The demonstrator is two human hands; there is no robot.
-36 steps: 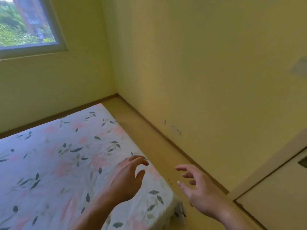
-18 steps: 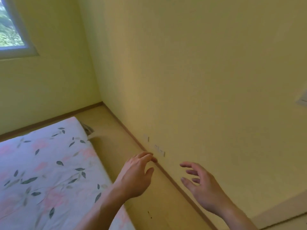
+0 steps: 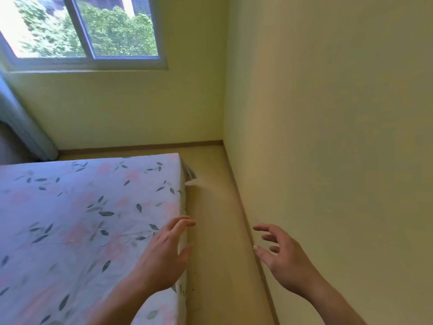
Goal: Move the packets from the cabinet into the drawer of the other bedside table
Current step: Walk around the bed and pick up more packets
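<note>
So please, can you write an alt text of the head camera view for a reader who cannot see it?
Two empty, open hands, the left hand and the right hand, reach forward over a narrow strip of floor between a bed with a floral sheet and a yellow wall. A window shows green trees.

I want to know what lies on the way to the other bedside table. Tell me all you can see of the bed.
The bed fills the lower left of the view. A pale fitted sheet printed with pink flowers and grey-green leaves covers it, lightly creased, with nothing lying on it. Its far right corner shows bunched fabric. A floor strip separates it from the right wall. The left hand is over its right edge; contact cannot be told.
</note>
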